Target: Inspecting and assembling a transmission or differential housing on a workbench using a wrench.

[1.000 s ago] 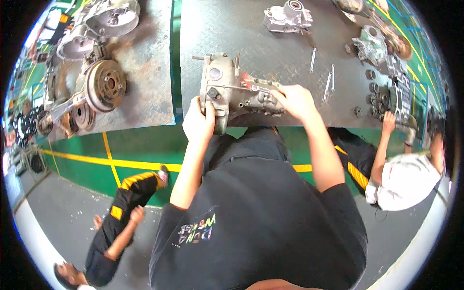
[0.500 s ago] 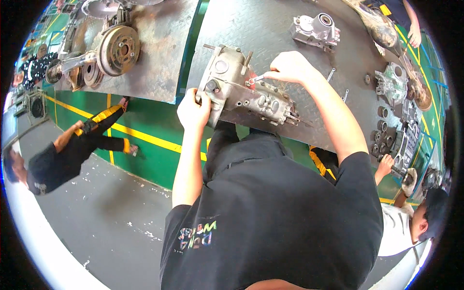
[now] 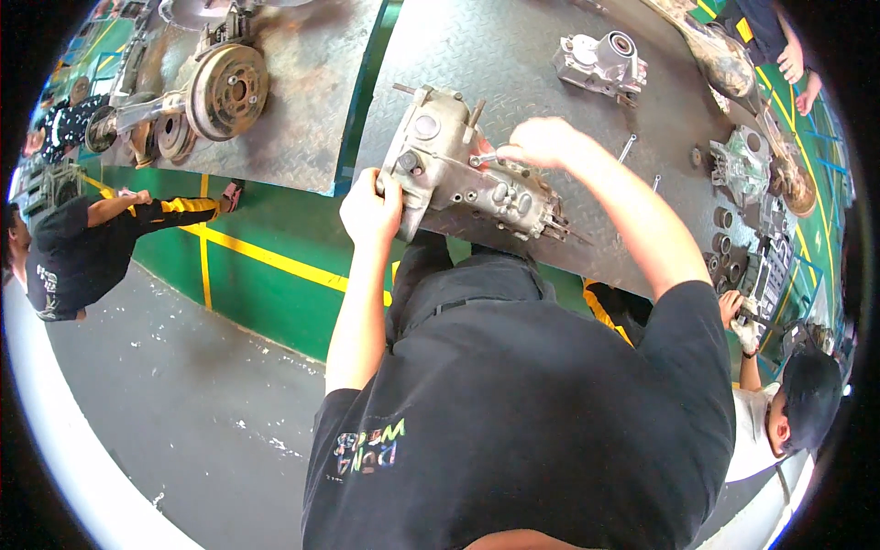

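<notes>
A worn grey metal gearbox housing (image 3: 438, 137) lies at the near edge of the metal-topped table, its narrower end pointing right toward several thin rods. My left hand (image 3: 371, 209) is closed around the housing's left near corner, thumb on top beside a dark round plug (image 3: 409, 161). Over the far side of the housing, my right hand (image 3: 543, 143) is closed on a wrench (image 3: 488, 159). The wrench's ring end sits at a bolt near the middle of the housing; my fingers hide most of its handle.
Beyond my right hand stands a second grey housing (image 3: 600, 62). Two loose wrenches (image 3: 628, 147) lie right of it, nearer several bearing rings (image 3: 724, 243) and another casing (image 3: 741, 163). A left table (image 3: 307, 119) carries a brake drum (image 3: 229, 92). Co-workers are at both sides.
My right hand has swung the wrench slightly toward me and to the right. My left hand keeps its grip. The left co-worker has shifted farther left; the right one's hands have moved up.
</notes>
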`<state>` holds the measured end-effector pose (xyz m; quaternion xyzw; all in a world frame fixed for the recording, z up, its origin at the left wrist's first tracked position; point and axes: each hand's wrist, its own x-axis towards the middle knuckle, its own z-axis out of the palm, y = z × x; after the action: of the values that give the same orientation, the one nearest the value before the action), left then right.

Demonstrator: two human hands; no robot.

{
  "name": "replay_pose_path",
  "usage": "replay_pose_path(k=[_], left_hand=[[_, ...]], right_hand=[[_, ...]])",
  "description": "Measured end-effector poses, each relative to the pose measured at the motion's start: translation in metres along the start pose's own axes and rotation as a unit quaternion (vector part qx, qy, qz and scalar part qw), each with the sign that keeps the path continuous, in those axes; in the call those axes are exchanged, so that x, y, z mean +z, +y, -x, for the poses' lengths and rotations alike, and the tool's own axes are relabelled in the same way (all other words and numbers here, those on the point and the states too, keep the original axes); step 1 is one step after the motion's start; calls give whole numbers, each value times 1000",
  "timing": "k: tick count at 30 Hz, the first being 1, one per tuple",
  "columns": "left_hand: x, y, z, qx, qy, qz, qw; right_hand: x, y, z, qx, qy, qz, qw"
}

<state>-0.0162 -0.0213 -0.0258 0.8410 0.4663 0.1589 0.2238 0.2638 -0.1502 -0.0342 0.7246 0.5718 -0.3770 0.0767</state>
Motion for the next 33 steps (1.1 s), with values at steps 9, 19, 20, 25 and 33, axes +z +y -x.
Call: replay_pose_path(k=[9,19,20,25,33], left_hand=[[-3,2,1,-3,-3,12,1000],[-3,2,0,5,4,21,1000],[-3,2,0,5,0,22,1000],[-3,-2,1,-9,-5,27,1000],[-4,-1,0,-5,-14,43,999]], right_hand=[[30,-39,53,124,47,-153,979],[58,-55,51,112,-61,-384,914],[70,-56,50,169,-57,-519,836],[68,-43,44,102,190,-341,915],[-21,-11,16,23,98,81,992]])
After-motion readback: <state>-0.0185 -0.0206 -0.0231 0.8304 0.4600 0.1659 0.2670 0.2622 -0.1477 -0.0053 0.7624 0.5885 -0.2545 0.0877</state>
